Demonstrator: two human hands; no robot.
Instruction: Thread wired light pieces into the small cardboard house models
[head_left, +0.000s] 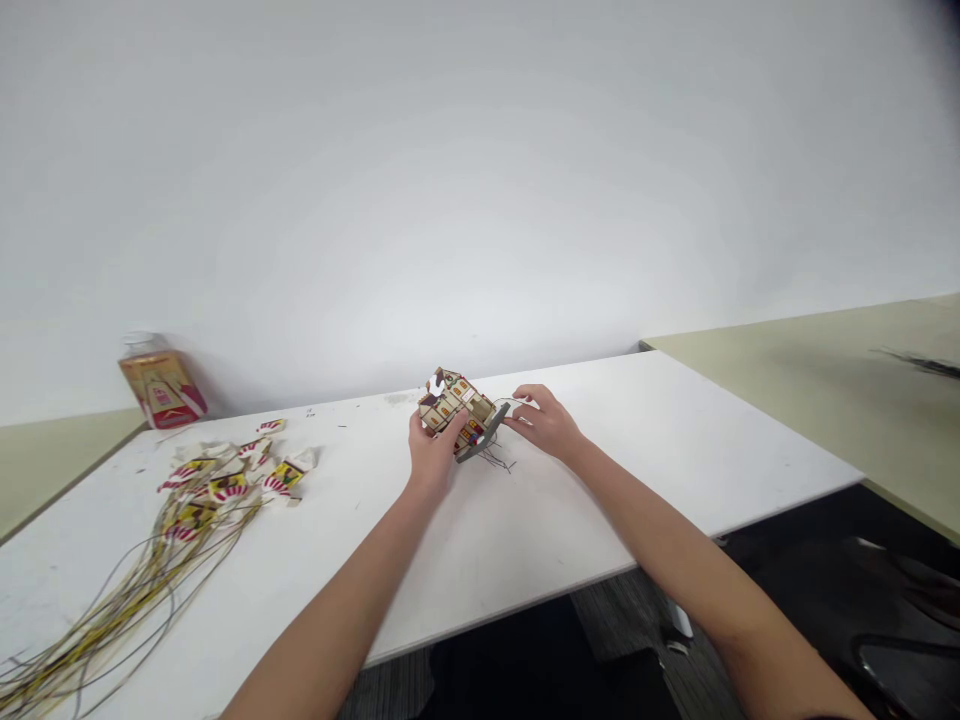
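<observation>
My left hand (pixel 433 450) grips a small decorated model house (pixel 448 400) with cream walls, orange windows and a flat grey base. The house is tilted, its base facing right and down. Thin dark wires (pixel 496 458) stick out beneath that base. On the right, my right hand (pixel 546 422) is beside the base with thumb and fingers pinched together at a thin wire (pixel 510 401). The fingertips are small in the view, and the wire between them shows only in part.
To the left on the white table (pixel 600 520) lies a pile of red, white and yellow pieces (pixel 229 487) with long yellow and grey wires (pixel 135 595). A bottle of orange-red liquid (pixel 161 385) stands near the wall. A beige table (pixel 825 370) adjoins on the right.
</observation>
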